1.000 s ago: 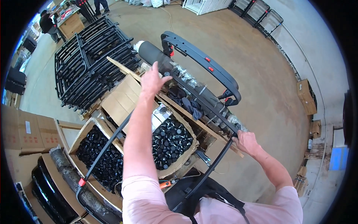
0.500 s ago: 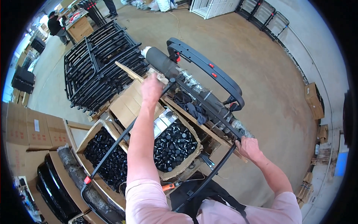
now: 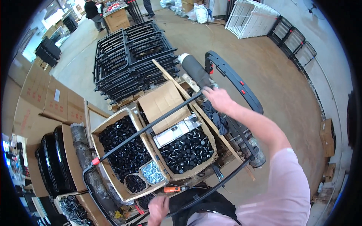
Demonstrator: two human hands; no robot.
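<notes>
1. While the red clip [image 3: 95, 161] sat at its left end, the black tube frame [image 3: 151, 126] slanted across cartons of small black parts [image 3: 122, 147].
2. The left hand [image 3: 158, 208] — half a second earlier near the frame's far corner — was now low, beside the near end of the cartons, its fingers curled; whether they pinched anything, I could not tell.
3. The right hand [image 3: 218, 101] had crossed from the near-right corner to the far one, fingers bent against it — their grip was hidden.
4. The near-right corner [image 3: 251, 156] was left unheld, so the work seemed to rest with the right hand alone.
</notes>
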